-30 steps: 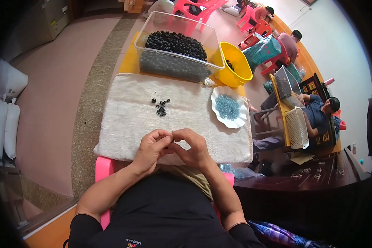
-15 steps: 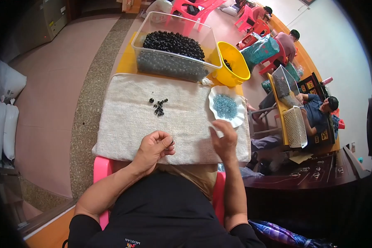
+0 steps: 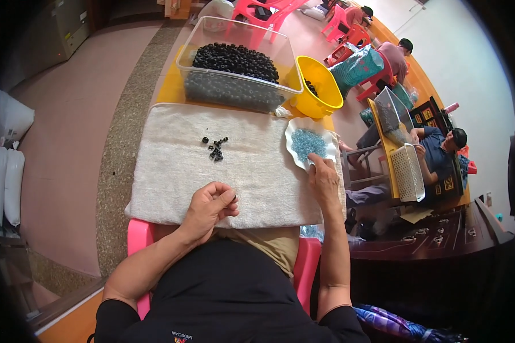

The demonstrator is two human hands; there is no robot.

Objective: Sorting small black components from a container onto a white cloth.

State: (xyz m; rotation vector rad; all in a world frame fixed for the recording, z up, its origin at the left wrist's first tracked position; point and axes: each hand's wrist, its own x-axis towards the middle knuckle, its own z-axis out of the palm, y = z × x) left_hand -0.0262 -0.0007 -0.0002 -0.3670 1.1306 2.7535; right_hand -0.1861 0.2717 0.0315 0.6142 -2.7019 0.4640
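Note:
My left hand (image 3: 209, 208) rests low over the beige cloth (image 3: 171, 171), thumb and index finger pinched on a small black bead (image 3: 234, 198) that shows only in part. My right hand (image 3: 325, 180) reaches over the near rim of a white scalloped dish (image 3: 292, 150), fingertips down at the light blue glass beads (image 3: 308, 142). Its thumb and index finger are close together; whether a bead is between them is too small to see. Farther up the cloth lies a loose cluster of black beads (image 3: 216, 151), with a single round one (image 3: 205, 140) to its left.
Behind the cloth stand a clear plastic bin (image 3: 186, 71) full of black beads and a yellow tub (image 3: 333, 103) with a few inside. At right, a person (image 3: 438, 151) sits by another table with a white perforated basket (image 3: 407, 171). Pink chair arms (image 3: 138, 237) flank me.
My right hand has moved forward and right, from above the cloth to the blue beads in the dish, and its fingers have come together. My left hand keeps its pinch.

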